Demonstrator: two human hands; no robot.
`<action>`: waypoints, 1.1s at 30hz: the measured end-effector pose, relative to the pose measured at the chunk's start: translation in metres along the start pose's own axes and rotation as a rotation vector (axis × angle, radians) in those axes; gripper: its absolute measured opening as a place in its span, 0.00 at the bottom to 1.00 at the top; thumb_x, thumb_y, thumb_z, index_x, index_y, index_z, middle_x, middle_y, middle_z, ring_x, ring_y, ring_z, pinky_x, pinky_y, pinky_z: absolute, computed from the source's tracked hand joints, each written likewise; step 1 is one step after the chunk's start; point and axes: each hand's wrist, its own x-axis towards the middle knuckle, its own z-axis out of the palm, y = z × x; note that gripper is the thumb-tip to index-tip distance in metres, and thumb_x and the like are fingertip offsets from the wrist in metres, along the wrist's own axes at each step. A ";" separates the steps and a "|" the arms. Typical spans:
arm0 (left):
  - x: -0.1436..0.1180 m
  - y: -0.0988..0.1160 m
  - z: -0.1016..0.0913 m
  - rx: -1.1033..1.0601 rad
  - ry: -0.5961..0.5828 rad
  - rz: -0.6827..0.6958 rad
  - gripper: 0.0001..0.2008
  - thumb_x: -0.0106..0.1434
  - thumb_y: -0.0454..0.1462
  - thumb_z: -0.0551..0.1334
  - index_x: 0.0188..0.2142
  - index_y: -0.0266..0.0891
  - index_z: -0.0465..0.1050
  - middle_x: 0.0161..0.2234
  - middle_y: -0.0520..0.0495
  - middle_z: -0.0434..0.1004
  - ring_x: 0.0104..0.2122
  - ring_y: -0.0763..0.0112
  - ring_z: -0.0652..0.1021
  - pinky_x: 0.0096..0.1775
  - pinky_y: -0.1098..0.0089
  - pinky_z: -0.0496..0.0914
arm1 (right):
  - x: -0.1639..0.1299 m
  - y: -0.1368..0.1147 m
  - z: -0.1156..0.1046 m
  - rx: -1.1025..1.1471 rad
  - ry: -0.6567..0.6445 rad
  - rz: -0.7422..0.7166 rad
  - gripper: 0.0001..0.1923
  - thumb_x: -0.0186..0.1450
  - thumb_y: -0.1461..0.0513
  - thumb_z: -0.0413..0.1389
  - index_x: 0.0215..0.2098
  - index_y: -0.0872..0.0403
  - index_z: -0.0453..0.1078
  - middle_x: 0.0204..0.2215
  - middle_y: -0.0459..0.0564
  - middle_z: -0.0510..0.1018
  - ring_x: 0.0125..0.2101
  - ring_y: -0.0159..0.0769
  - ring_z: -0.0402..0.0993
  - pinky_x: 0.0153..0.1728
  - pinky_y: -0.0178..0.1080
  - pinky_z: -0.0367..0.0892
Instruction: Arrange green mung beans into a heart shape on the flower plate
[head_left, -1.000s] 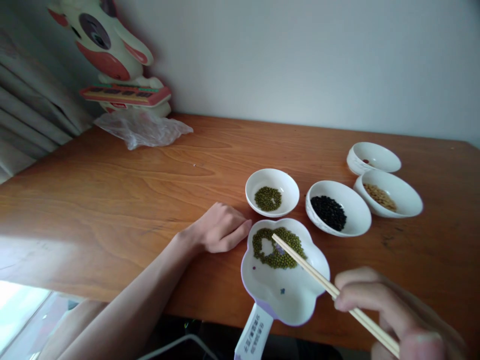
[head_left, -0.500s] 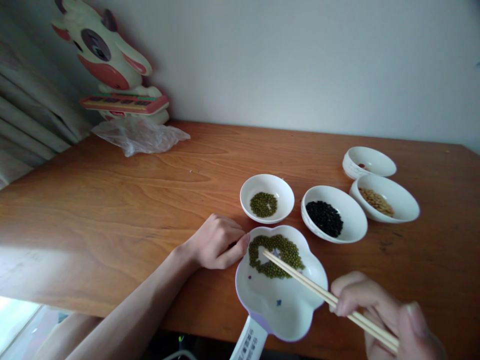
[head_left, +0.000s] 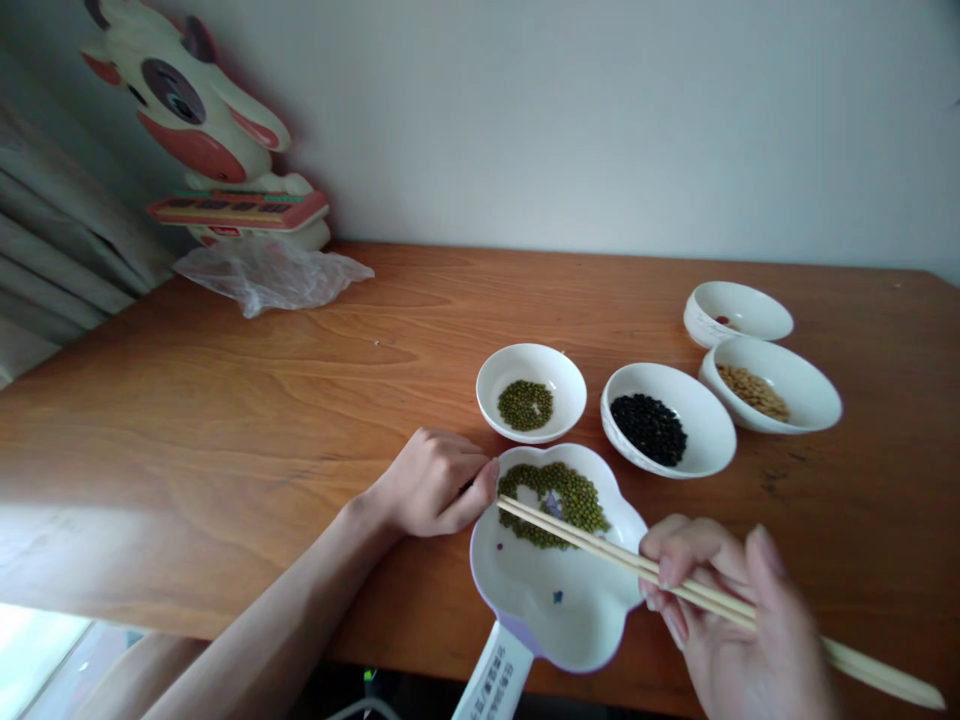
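Observation:
My left hand (head_left: 442,485) is curled at the left rim of a white, purple-edged, flower-shaped dish (head_left: 570,625), pinching the edge between thumb and fingers. Green mung beans (head_left: 574,495) lie spread in the dish's far half. My right hand (head_left: 724,600) holds a pair of wooden chopsticks (head_left: 585,540), slanting across the dish. Their tips are close together by the left wall, near my left thumb; I see nothing between them. A white handle (head_left: 496,672) with printed characters extends toward me. Just behind the dish stands a small white bowl (head_left: 566,390) with more mung beans.
To the right are a white bowl (head_left: 709,445) of black beans, another bowl (head_left: 817,400) of pale tan grains, and a third bowl (head_left: 757,310) with a few reddish pieces. A clear plastic bag (head_left: 274,280) and a cow-shaped toy keyboard (head_left: 240,210) sit at the back left.
My right hand has moved left and slightly up, carrying the chopstick tips from the mung beans to the dish's left wall. My left hand stays on the rim. The view has shifted slightly.

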 end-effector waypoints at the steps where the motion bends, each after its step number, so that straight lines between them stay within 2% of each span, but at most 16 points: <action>1: 0.000 0.000 0.000 -0.001 0.005 -0.014 0.20 0.74 0.37 0.48 0.24 0.38 0.60 0.23 0.50 0.68 0.23 0.74 0.68 0.28 0.67 0.58 | 0.001 -0.002 -0.001 -0.025 -0.009 0.005 0.31 0.72 0.44 0.44 0.23 0.53 0.74 0.21 0.50 0.72 0.20 0.34 0.69 0.16 0.35 0.62; 4: -0.001 0.000 -0.001 -0.004 0.008 -0.036 0.19 0.74 0.37 0.48 0.25 0.38 0.60 0.23 0.50 0.68 0.23 0.74 0.68 0.29 0.68 0.59 | 0.005 -0.008 -0.010 -0.162 -0.019 -0.032 0.33 0.71 0.42 0.43 0.21 0.52 0.75 0.21 0.51 0.73 0.20 0.34 0.67 0.17 0.36 0.62; 7: -0.001 0.000 -0.002 -0.013 -0.001 -0.049 0.19 0.75 0.38 0.47 0.25 0.38 0.61 0.24 0.50 0.69 0.24 0.74 0.68 0.29 0.69 0.59 | 0.006 -0.014 -0.024 -0.351 -0.011 -0.145 0.37 0.71 0.39 0.39 0.21 0.51 0.76 0.23 0.52 0.76 0.25 0.38 0.72 0.22 0.37 0.65; 10: 0.000 0.000 -0.002 -0.022 -0.016 -0.053 0.20 0.75 0.38 0.47 0.25 0.38 0.60 0.25 0.50 0.69 0.24 0.74 0.68 0.29 0.68 0.59 | 0.005 -0.016 -0.033 -0.459 -0.078 -0.231 0.41 0.69 0.35 0.34 0.22 0.50 0.76 0.23 0.53 0.77 0.28 0.42 0.75 0.26 0.40 0.68; 15: 0.000 -0.002 -0.002 -0.033 -0.041 -0.036 0.20 0.75 0.38 0.47 0.25 0.38 0.60 0.25 0.50 0.69 0.24 0.74 0.69 0.30 0.68 0.59 | 0.002 -0.013 -0.030 -0.493 -0.145 -0.198 0.44 0.65 0.32 0.29 0.24 0.50 0.74 0.25 0.52 0.77 0.29 0.44 0.75 0.29 0.42 0.70; 21: -0.001 -0.002 -0.002 -0.022 -0.036 -0.045 0.20 0.75 0.38 0.48 0.26 0.38 0.62 0.26 0.49 0.73 0.25 0.74 0.72 0.31 0.69 0.61 | -0.005 -0.008 -0.022 -0.498 -0.130 -0.255 0.41 0.67 0.34 0.32 0.25 0.50 0.74 0.26 0.52 0.77 0.29 0.43 0.74 0.24 0.40 0.65; 27: 0.000 -0.001 -0.002 -0.009 -0.022 -0.046 0.20 0.74 0.38 0.48 0.25 0.38 0.63 0.24 0.49 0.73 0.24 0.73 0.71 0.29 0.69 0.61 | -0.007 -0.006 -0.022 -0.530 -0.125 -0.312 0.38 0.69 0.36 0.36 0.24 0.49 0.74 0.25 0.53 0.76 0.28 0.42 0.74 0.24 0.40 0.63; 33: 0.000 -0.001 -0.001 -0.004 -0.032 -0.056 0.21 0.75 0.39 0.48 0.25 0.38 0.62 0.25 0.49 0.72 0.24 0.73 0.71 0.30 0.69 0.61 | -0.007 -0.007 -0.020 -0.542 -0.167 -0.303 0.40 0.66 0.32 0.34 0.26 0.49 0.75 0.26 0.52 0.78 0.27 0.41 0.74 0.25 0.40 0.64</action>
